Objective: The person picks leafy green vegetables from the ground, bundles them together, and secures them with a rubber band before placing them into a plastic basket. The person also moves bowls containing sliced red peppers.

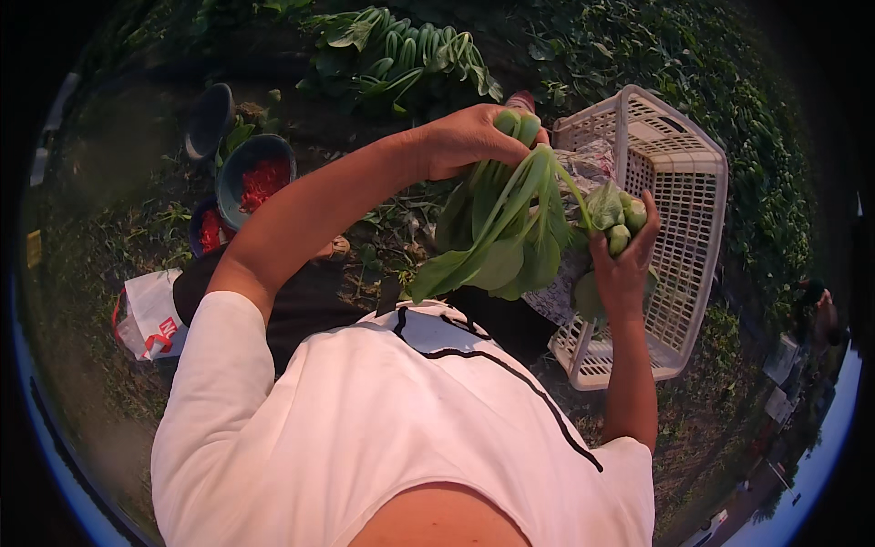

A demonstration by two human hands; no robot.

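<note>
My left hand (478,140) grips the pale stem ends of a bunch of leafy greens (509,232), whose leaves hang down in front of my lap. At the right, my right hand (623,267) is closed around several thick pale-green stem bases (621,222) of more greens, with leaves partly hidden behind the wrist. One thin stalk spans the space between the two bunches. Beside and beyond the right hand stands a white slatted plastic crate (711,253). Patterned cloth or wrapping (584,164) lies between the greens and the crate.
A row of cut greens (424,51) lies on the ground ahead. At the left are a bowl (236,184) holding red strips, a second container (198,229) with red pieces, a dark bucket (208,123) and a white bag (150,311). A person (824,318) is far right.
</note>
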